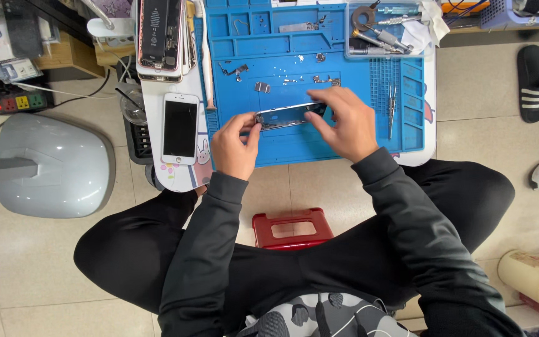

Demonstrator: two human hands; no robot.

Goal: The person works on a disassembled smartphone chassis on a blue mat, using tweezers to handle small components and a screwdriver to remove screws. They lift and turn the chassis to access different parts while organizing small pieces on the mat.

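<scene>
Gripping a phone frame (290,115), both hands' fingers (315,118) hide its ends.

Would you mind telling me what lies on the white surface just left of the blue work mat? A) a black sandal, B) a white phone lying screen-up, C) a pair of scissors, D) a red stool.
B: a white phone lies screen-up beside the blue work mat, left of the left hand and right hand holding the phone frame.

White phone (180,128), red stool (292,228), black slipper (536,81), tweezers (392,109).
</scene>
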